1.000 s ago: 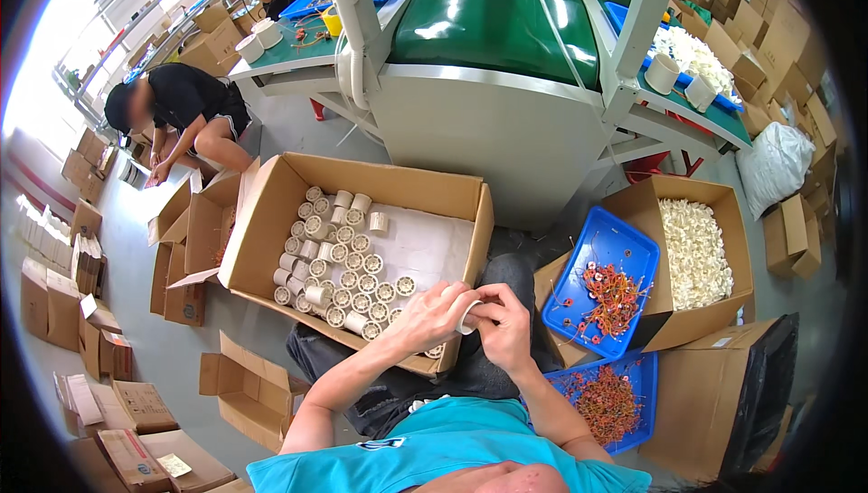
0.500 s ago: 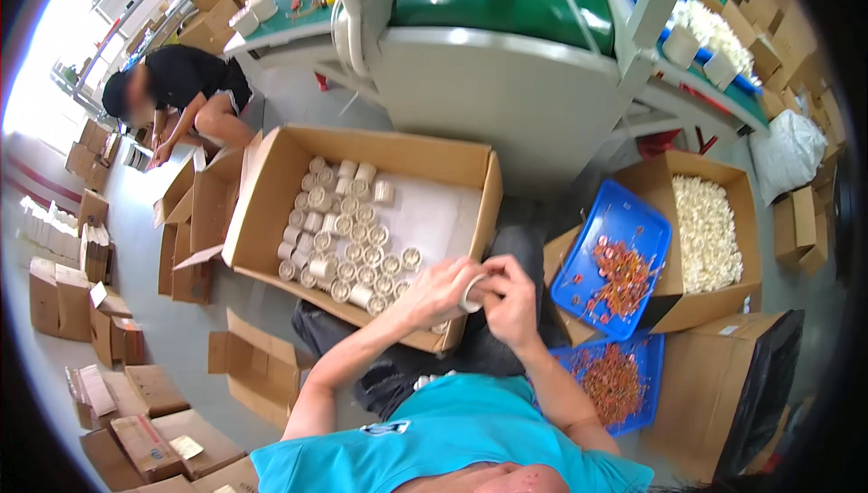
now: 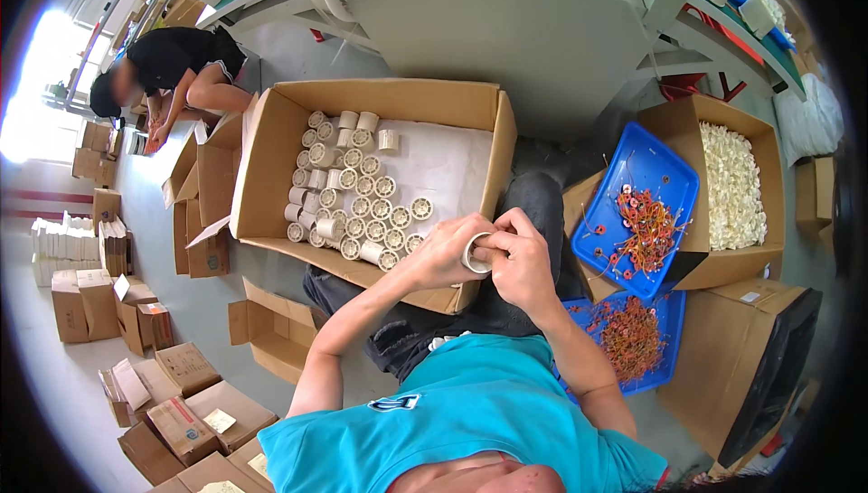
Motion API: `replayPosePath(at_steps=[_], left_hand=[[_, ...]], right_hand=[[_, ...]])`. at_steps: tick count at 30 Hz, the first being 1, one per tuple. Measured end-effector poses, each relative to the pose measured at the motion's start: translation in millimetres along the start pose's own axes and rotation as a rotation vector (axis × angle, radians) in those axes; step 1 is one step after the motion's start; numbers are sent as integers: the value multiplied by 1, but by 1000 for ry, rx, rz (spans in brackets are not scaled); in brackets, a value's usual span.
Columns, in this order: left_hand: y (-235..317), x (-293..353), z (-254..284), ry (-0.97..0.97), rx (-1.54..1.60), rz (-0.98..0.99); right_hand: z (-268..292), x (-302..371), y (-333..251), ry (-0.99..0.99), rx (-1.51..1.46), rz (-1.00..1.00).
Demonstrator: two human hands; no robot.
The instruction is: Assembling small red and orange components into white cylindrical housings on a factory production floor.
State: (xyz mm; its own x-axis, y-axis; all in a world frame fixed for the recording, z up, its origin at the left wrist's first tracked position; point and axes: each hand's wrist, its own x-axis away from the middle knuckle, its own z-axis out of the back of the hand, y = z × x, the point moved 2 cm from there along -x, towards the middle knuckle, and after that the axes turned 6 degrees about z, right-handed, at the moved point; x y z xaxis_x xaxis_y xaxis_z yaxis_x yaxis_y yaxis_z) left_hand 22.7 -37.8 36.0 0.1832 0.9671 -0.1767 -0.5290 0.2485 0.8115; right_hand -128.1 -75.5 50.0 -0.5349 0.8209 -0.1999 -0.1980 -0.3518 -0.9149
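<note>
Head: carton (image 3: 389,95) holds cylinders (image 3: 365,186) (whitish).

- Shirt (image 3: 470,394): turquoise, short-sleeved, filling the lower centre of the frame; soft creases across the front
- Emblem (image 3: 395,403): small, dark with white, on the chest left of centre; finer detail too small to read
- Neckline (image 3: 452,459): open curve near the bottom edge, same turquoise fabric around it
- Right sleeve (image 3: 624,461): turquoise, lower right of the frame; thin red bit at its outer edge
- Left sleeve (image 3: 294,439): plain turquoise, lower left of centre
- Trousers (image 3: 533,208): dark grey to black, denim-like, faded paler at the knee right of centre; creased, darker cloth left of centre
- Forearms (image 3: 366,312): bare to the wrists
</note>
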Motion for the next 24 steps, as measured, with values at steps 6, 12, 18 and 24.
replayPosePath(at_steps=[6,12,18,24], left_hand=[[-8,-10,-2,15,7,-15],[-22,-23,-11,139,-114,-66],[-28,-43,1,84,-72,-37],[-25,-151,107,433,-441,-330]], right_hand=[[-5,-1,5,138,-15,-78],[-7,-12,21,241,-25,-29],[3,-29,29,195,-28,-3],[53,-19,42,510,-64,-15]])
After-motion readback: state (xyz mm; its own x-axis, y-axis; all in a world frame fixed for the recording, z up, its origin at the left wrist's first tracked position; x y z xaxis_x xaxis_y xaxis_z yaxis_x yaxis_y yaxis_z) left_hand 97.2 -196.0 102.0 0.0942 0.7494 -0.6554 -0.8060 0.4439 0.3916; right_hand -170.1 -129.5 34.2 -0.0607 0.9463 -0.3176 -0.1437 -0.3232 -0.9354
